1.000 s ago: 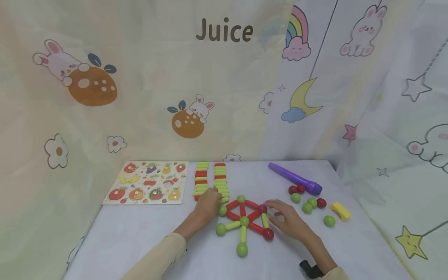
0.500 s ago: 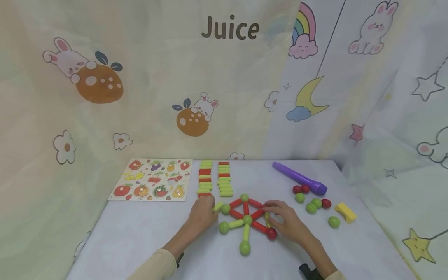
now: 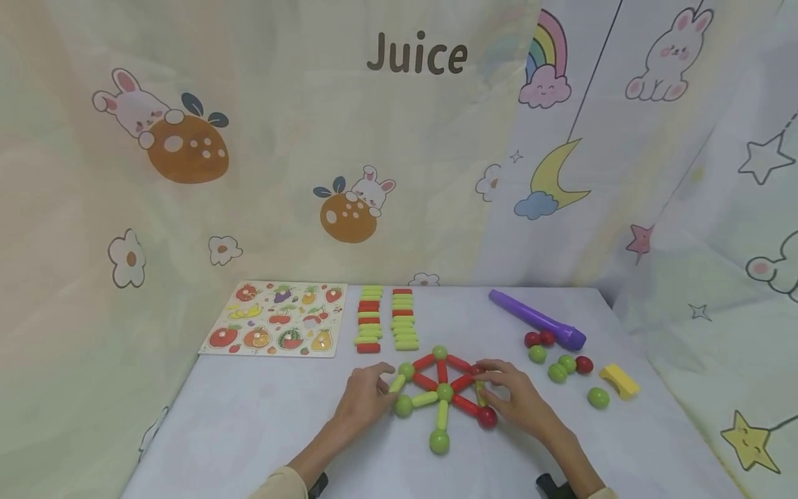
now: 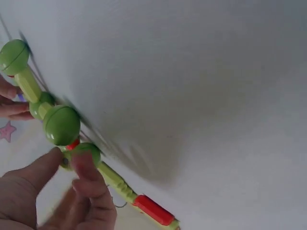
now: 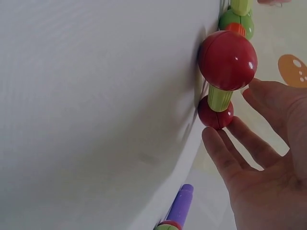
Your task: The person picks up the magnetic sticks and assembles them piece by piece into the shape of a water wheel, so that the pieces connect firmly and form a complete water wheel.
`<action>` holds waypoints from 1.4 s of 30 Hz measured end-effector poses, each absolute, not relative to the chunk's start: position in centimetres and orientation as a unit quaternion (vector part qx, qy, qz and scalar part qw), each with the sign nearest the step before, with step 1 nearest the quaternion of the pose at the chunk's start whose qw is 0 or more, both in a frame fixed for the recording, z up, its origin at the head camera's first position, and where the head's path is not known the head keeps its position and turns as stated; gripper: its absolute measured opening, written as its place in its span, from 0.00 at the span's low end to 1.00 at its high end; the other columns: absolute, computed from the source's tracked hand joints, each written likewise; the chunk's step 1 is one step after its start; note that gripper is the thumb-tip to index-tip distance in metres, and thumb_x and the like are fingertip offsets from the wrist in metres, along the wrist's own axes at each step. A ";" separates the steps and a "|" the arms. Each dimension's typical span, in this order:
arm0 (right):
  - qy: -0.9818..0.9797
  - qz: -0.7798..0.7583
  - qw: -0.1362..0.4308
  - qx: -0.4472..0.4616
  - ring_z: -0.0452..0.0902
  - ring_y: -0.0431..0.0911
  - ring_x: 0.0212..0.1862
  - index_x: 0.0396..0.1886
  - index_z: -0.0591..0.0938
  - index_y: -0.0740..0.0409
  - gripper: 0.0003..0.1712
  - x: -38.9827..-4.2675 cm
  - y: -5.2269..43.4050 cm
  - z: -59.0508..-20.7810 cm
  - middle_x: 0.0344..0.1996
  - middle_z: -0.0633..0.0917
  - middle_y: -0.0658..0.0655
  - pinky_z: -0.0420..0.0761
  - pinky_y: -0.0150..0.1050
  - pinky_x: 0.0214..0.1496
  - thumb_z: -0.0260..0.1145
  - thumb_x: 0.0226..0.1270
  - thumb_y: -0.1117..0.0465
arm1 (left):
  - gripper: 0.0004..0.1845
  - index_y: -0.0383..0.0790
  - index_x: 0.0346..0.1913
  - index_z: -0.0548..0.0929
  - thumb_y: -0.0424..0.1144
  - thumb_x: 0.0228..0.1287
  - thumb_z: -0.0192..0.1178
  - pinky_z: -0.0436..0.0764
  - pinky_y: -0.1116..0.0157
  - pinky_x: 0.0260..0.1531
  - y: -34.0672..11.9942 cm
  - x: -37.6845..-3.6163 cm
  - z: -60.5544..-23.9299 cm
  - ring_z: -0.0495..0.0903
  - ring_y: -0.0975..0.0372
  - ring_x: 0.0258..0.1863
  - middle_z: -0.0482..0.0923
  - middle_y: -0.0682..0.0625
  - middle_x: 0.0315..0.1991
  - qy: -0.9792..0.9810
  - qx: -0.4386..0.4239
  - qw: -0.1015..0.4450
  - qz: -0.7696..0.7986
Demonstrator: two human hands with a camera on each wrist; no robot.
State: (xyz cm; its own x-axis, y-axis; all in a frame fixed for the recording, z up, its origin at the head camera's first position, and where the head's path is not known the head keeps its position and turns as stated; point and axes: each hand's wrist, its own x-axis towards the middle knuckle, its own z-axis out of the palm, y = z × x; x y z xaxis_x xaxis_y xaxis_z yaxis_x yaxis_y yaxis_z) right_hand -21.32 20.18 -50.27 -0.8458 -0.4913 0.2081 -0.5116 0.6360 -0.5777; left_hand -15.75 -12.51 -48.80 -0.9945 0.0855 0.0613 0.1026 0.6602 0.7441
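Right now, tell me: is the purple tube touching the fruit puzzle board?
No. The purple tube lies at the table's far right, the fruit puzzle board far left.

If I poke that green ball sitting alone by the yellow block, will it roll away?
Probably yes. The green ball is round and smooth, lies loose on the flat table, and touches nothing. It looks like light plastic, so a small poke may send it far, perhaps toward the yellow block or the edge.
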 end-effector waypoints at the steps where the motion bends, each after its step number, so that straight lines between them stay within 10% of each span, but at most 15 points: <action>1: -0.905 0.323 0.017 0.277 0.79 0.61 0.68 0.56 0.91 0.52 0.18 -21.3 20.2 -50.3 0.66 0.84 0.59 0.86 0.53 0.62 0.78 0.68 0.67 | 0.16 0.33 0.53 0.90 0.32 0.64 0.76 0.80 0.69 0.28 -12.6 -15.7 -48.9 0.80 0.65 0.31 0.87 0.51 0.33 -0.909 -0.062 0.004 -0.411; 18: -0.901 0.324 0.036 0.286 0.79 0.61 0.68 0.52 0.92 0.52 0.16 -21.0 20.3 -50.3 0.66 0.84 0.58 0.83 0.58 0.64 0.79 0.66 0.69 | 0.33 0.41 0.69 0.84 0.45 0.63 0.80 0.78 0.73 0.32 -11.9 -15.4 -49.2 0.71 0.71 0.31 0.84 0.53 0.40 -0.946 -0.215 -0.042 -0.238; 42: -0.896 0.333 0.058 0.288 0.85 0.57 0.60 0.57 0.90 0.56 0.24 -21.3 21.1 -50.9 0.59 0.87 0.57 0.89 0.50 0.55 0.80 0.60 0.72 | 0.25 0.39 0.61 0.82 0.38 0.63 0.79 0.82 0.67 0.38 -12.0 -16.0 -49.3 0.76 0.67 0.35 0.81 0.56 0.37 -0.941 -0.159 -0.042 -0.297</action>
